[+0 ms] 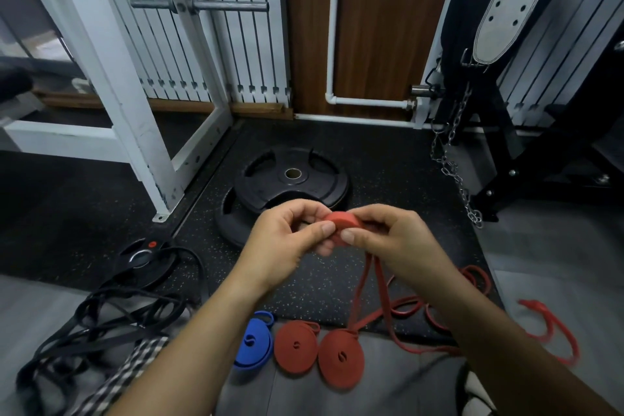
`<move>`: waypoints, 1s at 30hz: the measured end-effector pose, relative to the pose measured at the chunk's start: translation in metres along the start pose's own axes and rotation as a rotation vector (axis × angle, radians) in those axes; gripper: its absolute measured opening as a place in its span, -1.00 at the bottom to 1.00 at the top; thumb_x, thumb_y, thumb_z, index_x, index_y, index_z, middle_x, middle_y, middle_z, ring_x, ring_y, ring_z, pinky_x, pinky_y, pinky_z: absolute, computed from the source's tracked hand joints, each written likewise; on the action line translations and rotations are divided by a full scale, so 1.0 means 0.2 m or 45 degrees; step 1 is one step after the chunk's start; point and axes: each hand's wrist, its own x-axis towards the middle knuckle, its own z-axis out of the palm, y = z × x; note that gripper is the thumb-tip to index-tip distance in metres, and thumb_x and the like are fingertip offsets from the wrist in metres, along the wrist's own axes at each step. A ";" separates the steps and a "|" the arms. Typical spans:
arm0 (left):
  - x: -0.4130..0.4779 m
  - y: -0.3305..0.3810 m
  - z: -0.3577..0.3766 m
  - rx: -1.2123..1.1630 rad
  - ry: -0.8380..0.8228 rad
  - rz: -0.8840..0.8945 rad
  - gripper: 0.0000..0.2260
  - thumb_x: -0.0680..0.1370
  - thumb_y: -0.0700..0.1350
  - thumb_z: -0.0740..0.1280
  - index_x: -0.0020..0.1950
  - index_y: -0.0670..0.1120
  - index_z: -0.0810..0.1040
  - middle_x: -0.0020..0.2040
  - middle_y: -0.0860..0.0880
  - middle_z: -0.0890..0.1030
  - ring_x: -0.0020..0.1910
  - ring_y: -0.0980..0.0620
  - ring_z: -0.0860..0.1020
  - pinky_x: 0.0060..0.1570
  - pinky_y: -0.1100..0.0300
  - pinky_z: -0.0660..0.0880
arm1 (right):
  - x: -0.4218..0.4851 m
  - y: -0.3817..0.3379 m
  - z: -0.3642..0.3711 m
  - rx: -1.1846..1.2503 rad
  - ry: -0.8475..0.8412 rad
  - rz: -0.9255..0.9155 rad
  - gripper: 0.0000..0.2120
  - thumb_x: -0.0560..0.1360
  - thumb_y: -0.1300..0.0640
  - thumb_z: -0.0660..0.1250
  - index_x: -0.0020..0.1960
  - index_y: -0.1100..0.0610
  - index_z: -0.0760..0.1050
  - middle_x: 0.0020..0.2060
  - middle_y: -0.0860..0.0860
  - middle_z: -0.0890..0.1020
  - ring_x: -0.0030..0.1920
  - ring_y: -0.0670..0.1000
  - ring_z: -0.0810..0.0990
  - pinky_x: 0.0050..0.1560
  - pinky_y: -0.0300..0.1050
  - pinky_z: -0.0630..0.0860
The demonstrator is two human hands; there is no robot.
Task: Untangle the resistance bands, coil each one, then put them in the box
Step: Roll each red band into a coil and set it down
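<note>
Left hand (290, 240) and right hand (388, 240) pinch a small red coil (341, 223) between them; its loose red tail (366, 297) hangs to the floor. Below: blue coil (253, 346), two red coils (295, 346) (341, 358) side by side. Black bands (101, 317) tangled at left. Weight plates (290, 179) behind.

speckled black rubber floor (388, 159), white rack (111, 54)

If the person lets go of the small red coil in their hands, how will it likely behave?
The red coil, pinched by the left hand and right hand, would probably spring loose: nothing visibly binds it. Its tail hangs limp, so the band looks floppy. It seems light, held by fingertips alone.
</note>
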 end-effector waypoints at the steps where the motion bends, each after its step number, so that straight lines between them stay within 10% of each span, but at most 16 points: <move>1: 0.00 0.00 0.00 -0.083 0.025 -0.005 -0.89 0.48 -0.35 0.31 -0.12 -0.15 0.55 -0.38 -0.02 0.61 -0.41 0.10 0.58 -0.31 0.31 0.55 | 0.00 -0.01 -0.01 0.128 -0.020 0.012 -0.77 0.39 0.28 0.42 -0.07 -0.02 0.55 -0.22 -0.10 0.65 -0.18 -0.23 0.62 -0.16 -0.41 0.49; 11: -0.01 -0.03 0.12 -1.065 0.120 -0.307 -0.90 0.54 -0.35 0.19 0.00 -0.26 0.46 -0.26 -0.14 0.67 -0.30 0.04 0.66 -0.33 0.30 0.58 | -0.01 0.00 0.09 1.010 0.088 0.139 -0.85 0.44 0.24 0.26 -0.07 0.15 0.60 -0.21 0.05 0.71 -0.15 -0.06 0.67 -0.17 -0.30 0.57; 20: 0.03 -0.06 0.01 0.295 -0.038 0.015 -0.69 0.42 -0.31 0.41 -0.02 0.09 0.57 -0.11 -0.09 0.56 -0.29 0.05 0.52 -0.35 0.30 0.48 | 0.02 0.04 -0.04 -0.450 0.018 -0.093 -0.87 0.50 0.17 0.31 0.03 0.09 0.59 -0.20 -0.12 0.51 -0.19 -0.18 0.47 -0.19 -0.41 0.34; 30: 0.00 -0.02 0.09 -0.508 0.104 -0.098 -0.88 0.49 -0.34 0.27 -0.07 -0.15 0.53 -0.31 -0.01 0.64 -0.37 0.10 0.61 -0.33 0.33 0.55 | 0.01 0.01 -0.03 0.421 0.046 0.044 -0.77 0.30 0.08 0.38 -0.04 0.02 0.61 -0.16 -0.07 0.71 -0.08 -0.16 0.65 -0.10 -0.37 0.50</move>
